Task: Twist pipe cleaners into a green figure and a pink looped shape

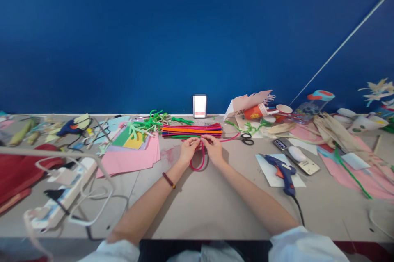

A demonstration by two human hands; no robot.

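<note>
A pink pipe cleaner (pixel 198 169) is bent into a loop that hangs down between my hands over the table. My left hand (pixel 189 150) pinches it from the left side, and my right hand (pixel 213 149) pinches it from the right, fingertips almost touching at the top of the loop. One pink end runs out to the right past my right hand. Just behind my fingers lies a bundle of pipe cleaners (pixel 191 130) in orange, purple, red and green. Black-handled scissors (pixel 247 139) rest to the right of the bundle.
Glue gun (pixel 285 172) on white paper, phone (pixel 308 166) and white mouse-shaped object (pixel 297 153) lie right. Pink sheets (pixel 129 159) and green pipe-cleaner pieces (pixel 150 122) lie left. A power strip (pixel 66 194) with cables is front left. Paper cups (pixel 257 111) stand near the blue wall.
</note>
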